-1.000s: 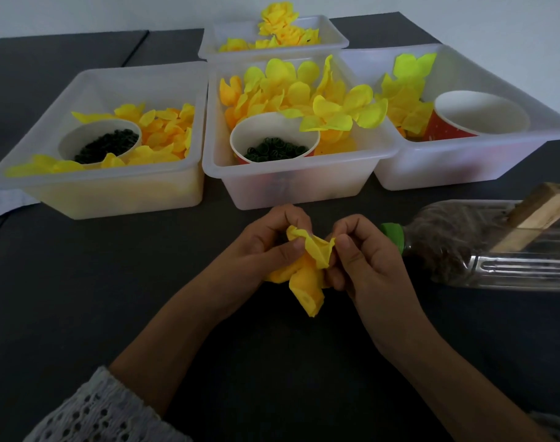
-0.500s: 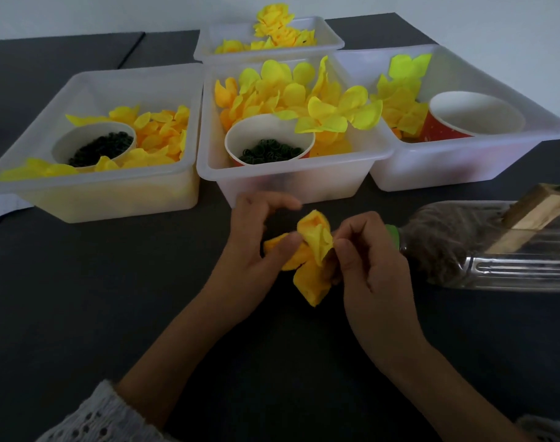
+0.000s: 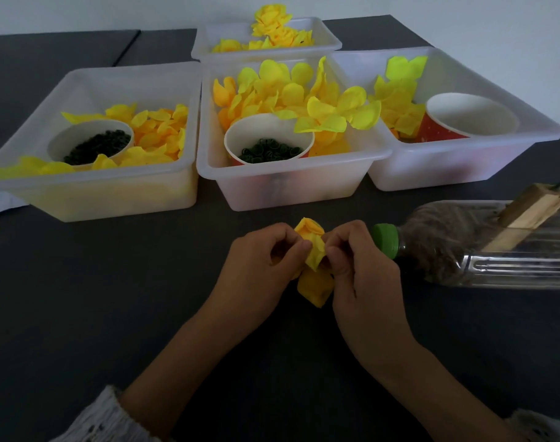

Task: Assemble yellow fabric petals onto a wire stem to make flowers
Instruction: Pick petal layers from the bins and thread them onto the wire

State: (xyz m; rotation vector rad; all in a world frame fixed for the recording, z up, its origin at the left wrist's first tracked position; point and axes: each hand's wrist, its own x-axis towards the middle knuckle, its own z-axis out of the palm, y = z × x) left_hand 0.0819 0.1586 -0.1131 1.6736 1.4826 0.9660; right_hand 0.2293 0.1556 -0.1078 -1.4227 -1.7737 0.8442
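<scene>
Head view: left hand (image 3: 259, 266) and right hand (image 3: 358, 269) each grip closed on the yellow petals (image 3: 313, 275).

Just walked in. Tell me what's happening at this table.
A person is putting together a fabric flower by hand. The left hand and right hand both pinch a small bunch of yellow petals just above the dark table; no wire stem is visible. Behind them stand clear bins of loose yellow petals, two holding paper cups of small dark green pieces. A plastic bottle with a green cap lies on its side to the right.
</scene>
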